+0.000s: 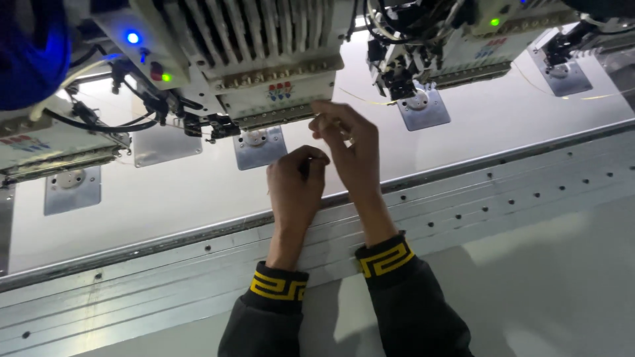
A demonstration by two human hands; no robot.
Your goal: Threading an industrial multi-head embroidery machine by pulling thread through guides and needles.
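Both my hands reach over a white machine table [178,192] toward a multi-needle embroidery head [264,73]. My right hand [349,149] is raised to the lower right edge of that head, its fingertips pinched together as if on a fine thread too thin to make out. My left hand [296,185] sits just below and left of it, fingers curled shut around something small and dark that I cannot identify. Under the head lies a metal needle plate [259,147]. My sleeves are dark with yellow-patterned cuffs.
Another embroidery head [423,46] with a green light stands to the right, a third [53,142] to the left, each over its own metal plate. A grey metal rail with bolt holes [496,192] runs across in front of the table. A blue object [30,53] fills the top left corner.
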